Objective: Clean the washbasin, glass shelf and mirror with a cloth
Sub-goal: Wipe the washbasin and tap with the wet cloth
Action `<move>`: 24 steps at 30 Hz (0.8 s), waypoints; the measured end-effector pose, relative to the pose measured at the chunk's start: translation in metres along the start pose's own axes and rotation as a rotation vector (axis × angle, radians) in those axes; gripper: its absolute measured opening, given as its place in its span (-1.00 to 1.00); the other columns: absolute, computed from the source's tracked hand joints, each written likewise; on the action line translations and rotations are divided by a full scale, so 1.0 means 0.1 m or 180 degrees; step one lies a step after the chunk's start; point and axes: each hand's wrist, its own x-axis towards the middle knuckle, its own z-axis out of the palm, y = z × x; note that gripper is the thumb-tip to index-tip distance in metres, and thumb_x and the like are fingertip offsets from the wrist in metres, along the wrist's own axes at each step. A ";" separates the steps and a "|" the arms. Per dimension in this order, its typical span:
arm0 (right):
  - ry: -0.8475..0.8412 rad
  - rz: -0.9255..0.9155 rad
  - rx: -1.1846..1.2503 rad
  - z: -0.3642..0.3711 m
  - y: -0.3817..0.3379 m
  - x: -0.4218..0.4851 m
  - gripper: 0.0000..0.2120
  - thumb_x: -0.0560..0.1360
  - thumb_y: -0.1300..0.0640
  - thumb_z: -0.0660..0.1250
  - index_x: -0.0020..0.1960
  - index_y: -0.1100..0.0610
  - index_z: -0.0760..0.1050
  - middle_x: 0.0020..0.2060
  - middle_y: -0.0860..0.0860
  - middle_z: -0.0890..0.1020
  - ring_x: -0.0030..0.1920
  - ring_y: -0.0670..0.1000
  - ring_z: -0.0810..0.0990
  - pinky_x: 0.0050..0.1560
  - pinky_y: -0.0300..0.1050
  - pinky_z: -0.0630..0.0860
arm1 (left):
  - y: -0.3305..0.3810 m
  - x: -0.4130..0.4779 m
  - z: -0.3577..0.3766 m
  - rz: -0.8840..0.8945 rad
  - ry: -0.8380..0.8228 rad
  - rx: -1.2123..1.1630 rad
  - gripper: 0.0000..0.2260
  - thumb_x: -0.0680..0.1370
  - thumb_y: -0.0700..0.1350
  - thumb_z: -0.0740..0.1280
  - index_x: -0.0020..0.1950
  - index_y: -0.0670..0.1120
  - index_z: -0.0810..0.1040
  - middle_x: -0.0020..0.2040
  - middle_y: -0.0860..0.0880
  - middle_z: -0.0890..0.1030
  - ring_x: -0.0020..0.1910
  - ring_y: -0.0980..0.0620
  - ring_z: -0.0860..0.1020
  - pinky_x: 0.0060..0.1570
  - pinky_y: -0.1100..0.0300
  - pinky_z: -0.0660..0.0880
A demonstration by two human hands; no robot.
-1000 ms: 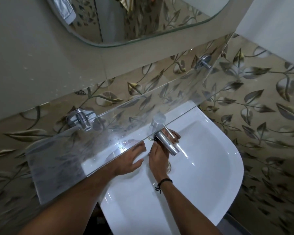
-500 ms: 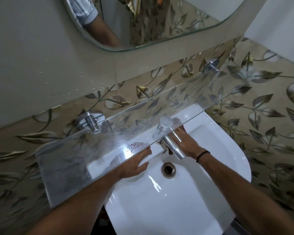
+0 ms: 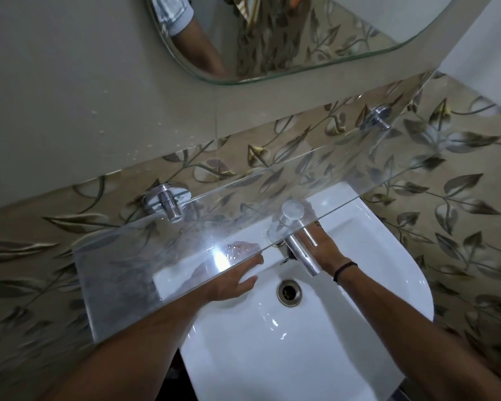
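The white washbasin (image 3: 272, 357) is below me, with a chrome tap (image 3: 301, 251) at its back and a drain (image 3: 289, 292) in the bowl. A smeared glass shelf (image 3: 122, 285) with water drops spans above it, and the mirror (image 3: 301, 33) hangs higher on the wall. My left hand (image 3: 232, 282) lies flat on the basin's back left ledge, fingers apart, partly under the shelf. My right hand (image 3: 324, 247) is pressed beside the tap's right side. Its fingers reach under the shelf, where a reddish-brown cloth (image 3: 311, 209) shows only dimly through the glass.
Two chrome brackets (image 3: 168, 202) (image 3: 378, 117) hold the shelf to the leaf-patterned tiles (image 3: 460, 198). The tiled side wall stands close on the right of the basin. Water drops speckle the plain wall (image 3: 70, 96) above the tiles. The mirror reflects an arm and a sleeve.
My right hand has moved from in front of the tap round to its right side and further back under the shelf. My left hand has stayed on the ledge.
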 end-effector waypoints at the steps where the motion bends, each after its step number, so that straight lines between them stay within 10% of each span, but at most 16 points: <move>1: 0.0049 0.0022 -0.0177 0.06 0.00 -0.04 -0.64 0.60 0.28 0.27 0.38 0.29 0.42 0.35 0.33 0.46 0.37 0.26 0.43 0.37 0.05 0.33 | 0.01 0.00 -0.02 0.0024 0.0002 -0.0029 -0.63 0.66 0.20 0.13 0.38 0.04 0.40 0.47 0.05 0.35 0.47 -0.02 0.35 0.39 -0.01 0.36; 7: 0.1122 0.0390 0.0695 0.23 0.04 -0.48 -0.69 0.59 0.13 0.23 0.32 0.00 0.46 0.27 -0.27 0.51 0.29 -0.01 0.52 0.29 -0.18 0.42 | 0.09 0.00 -0.09 0.0127 0.0055 -0.0119 -0.66 0.65 0.13 0.17 0.33 -0.02 0.43 0.41 0.01 0.38 0.42 -0.09 0.38 0.39 -0.05 0.35; 12: 0.2075 0.1454 0.2186 -0.03 -0.10 -0.78 -0.62 0.68 0.31 0.14 0.22 -0.13 0.52 0.16 -0.22 0.61 0.23 -0.15 0.55 0.23 -0.28 0.47 | 0.17 -0.01 -0.18 0.0437 0.0330 -0.0045 -0.69 0.63 0.02 0.27 0.27 -0.13 0.51 0.32 -0.07 0.47 0.33 -0.12 0.44 0.42 0.04 0.32; 18: 0.1617 0.1187 0.2675 -0.33 -0.51 -0.92 -0.70 0.68 0.25 0.17 0.31 0.03 0.54 0.15 -0.19 0.67 0.16 -0.16 0.62 0.10 -0.29 0.54 | 0.26 -0.02 -0.28 0.0549 0.0380 -0.0129 -0.73 0.54 -0.18 0.45 0.21 -0.21 0.54 0.24 -0.16 0.52 0.25 0.00 0.37 0.39 0.53 -0.04; 24: 0.1291 0.0723 -0.0062 0.33 -0.76 -0.76 -0.64 0.65 0.20 0.19 0.44 0.14 0.44 0.35 0.06 0.53 0.37 0.04 0.46 0.22 -0.08 0.41 | 0.29 -0.02 -0.33 0.0564 0.0425 -0.0074 -0.73 0.55 -0.14 0.44 0.21 -0.17 0.54 0.25 -0.13 0.50 0.24 0.02 0.37 0.38 0.53 -0.05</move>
